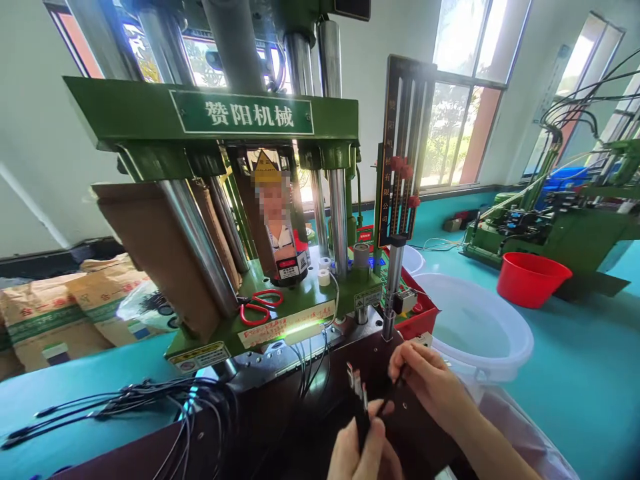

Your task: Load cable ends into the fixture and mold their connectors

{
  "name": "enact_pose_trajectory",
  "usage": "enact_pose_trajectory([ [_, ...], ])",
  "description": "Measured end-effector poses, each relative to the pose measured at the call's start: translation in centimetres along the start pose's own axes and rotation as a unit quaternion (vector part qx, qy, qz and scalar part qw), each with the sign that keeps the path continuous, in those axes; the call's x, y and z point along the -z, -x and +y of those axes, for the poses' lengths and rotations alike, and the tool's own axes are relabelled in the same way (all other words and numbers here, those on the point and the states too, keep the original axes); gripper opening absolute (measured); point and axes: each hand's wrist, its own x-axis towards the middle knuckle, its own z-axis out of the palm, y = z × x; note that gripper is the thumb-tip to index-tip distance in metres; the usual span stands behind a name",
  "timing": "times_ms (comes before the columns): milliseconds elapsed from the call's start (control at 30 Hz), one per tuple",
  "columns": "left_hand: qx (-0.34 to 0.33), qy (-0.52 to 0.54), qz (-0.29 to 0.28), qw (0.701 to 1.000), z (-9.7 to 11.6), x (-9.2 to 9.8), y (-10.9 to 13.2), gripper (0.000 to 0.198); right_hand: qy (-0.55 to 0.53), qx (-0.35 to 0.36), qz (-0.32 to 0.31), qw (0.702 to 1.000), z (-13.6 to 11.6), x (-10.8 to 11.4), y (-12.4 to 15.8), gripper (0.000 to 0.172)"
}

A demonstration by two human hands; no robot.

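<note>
My left hand (364,448) is low in front of the machine, fingers wrapped round a small upright bundle of dark cable ends (358,393) with pale metal tips. Just to its right, my right hand (425,381) pinches a thin black cable (391,393), which runs down toward the left hand's fingers. Both hands hover over the dark work table (285,433). On the left part of the table lies a bunch of black cables (150,393), and more thin cables (310,357) hang from the lit mould area of the green press (300,293).
Red-handled scissors (261,308) rest on the press bed near a steel column (200,247). A black slotted post (395,167) rises right of it. A white tub (480,320), a red basin (530,280) and another green machine (545,227) stand at the right. Paper sacks (50,313) are at the left.
</note>
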Motion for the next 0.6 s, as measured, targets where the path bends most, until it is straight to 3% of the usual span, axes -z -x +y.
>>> enact_pose_trajectory([
  [67,-0.018,0.036,0.005,0.999,0.7,-0.1,-0.6,0.066,0.086,-0.007,0.013,0.996,0.0,1.0,0.7,0.033],
  [133,-0.026,0.070,0.011,0.997,1.4,-0.1,-1.3,0.058,0.168,-0.013,0.033,0.985,-0.8,2.1,1.4,0.036],
  [267,-0.068,0.153,0.035,0.985,2.4,0.6,-2.1,0.042,0.281,0.065,0.164,0.943,-3.3,4.5,1.9,0.039],
  [367,-0.057,0.192,0.031,0.979,2.5,1.0,-2.4,0.041,0.314,0.062,0.117,0.940,-3.3,5.0,1.7,0.039],
  [433,-0.004,0.159,-0.012,0.987,2.3,0.7,-2.6,0.040,0.234,0.037,0.067,0.969,-2.2,4.4,1.6,0.036],
  [533,0.082,0.035,-0.138,0.986,1.9,-0.2,-3.0,0.033,0.089,0.011,0.036,0.995,-0.8,2.6,1.3,0.024],
  [600,0.101,-0.040,-0.208,0.972,1.6,-0.8,-3.1,0.029,0.105,0.015,0.035,0.994,-0.5,1.5,0.8,0.034],
])
